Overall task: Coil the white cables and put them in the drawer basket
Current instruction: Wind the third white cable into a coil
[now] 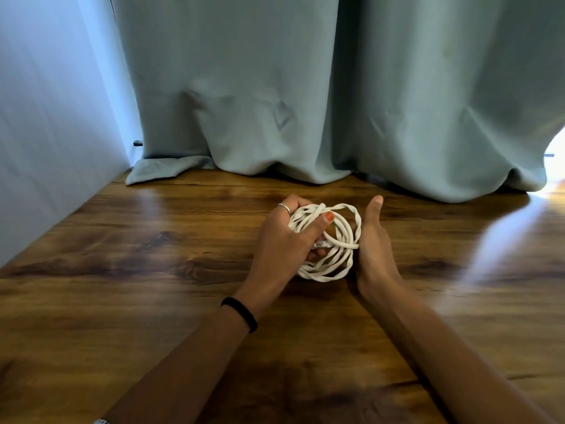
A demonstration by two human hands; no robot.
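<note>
A pale curtain (305, 87) fills the upper frame above a wooden surface (122, 286). At centre, the left hand (281, 240) grips the coiled white cable (333, 240); the right hand (373, 249), fingers straight, presses its side. No writing is readable.

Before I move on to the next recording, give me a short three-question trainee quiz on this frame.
1. True or false: the white cable is already wound into loops.
2. Which hand wears a ring? A) left hand B) right hand C) both
3. Fill in: the right hand rests flat against the coil's ____ side, fingers straight.

Key:
1. True. The coil sits between both hands above the wooden table.
2. A. The left hand, which grips the loops, has a silver ring and a black band on the wrist.
3. Right. No drawer basket is in view.
</note>
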